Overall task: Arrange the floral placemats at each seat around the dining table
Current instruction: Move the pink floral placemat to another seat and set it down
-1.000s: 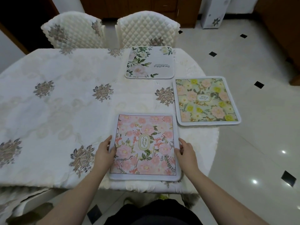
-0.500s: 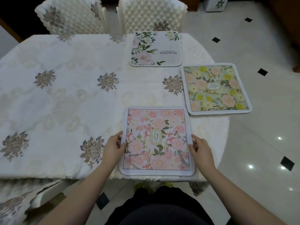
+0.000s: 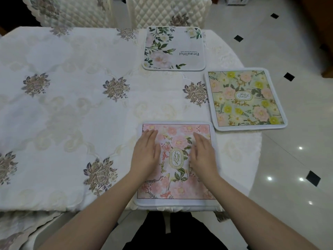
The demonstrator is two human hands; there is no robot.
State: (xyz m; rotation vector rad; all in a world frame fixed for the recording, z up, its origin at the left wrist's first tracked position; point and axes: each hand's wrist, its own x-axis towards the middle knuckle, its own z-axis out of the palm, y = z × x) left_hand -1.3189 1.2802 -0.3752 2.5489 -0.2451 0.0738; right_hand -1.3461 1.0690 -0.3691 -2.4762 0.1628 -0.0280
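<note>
Pink mat: the pink placemat (image 3: 177, 165) is lying flat at the near edge of the table (image 3: 72, 105), right in front of the person, with its near edge sticking out a little over the table edge.
Left hand: the left hand (image 3: 146, 152) is lying flat on the left part of the pink mat, fingers straight and close together, gripping nothing.
Right hand: the right hand (image 3: 202, 154) is doing the same on the right part, palm down and fingers straight. It looks a bit blurry.
What the hands are doing: I think they are pressing or smoothing the mat down.
Mats already down: the yellow placemat (image 3: 246, 99) is sitting at the right end and hanging a little over the edge. The green leaf placemat (image 3: 173, 48) is sitting at the far side in front of a white padded chair (image 3: 167, 11).
What is left: the other far chair (image 3: 72, 11) is getting no mat yet, and the whole left side is showing no mats.
How far: I am guessing about half done.
</note>
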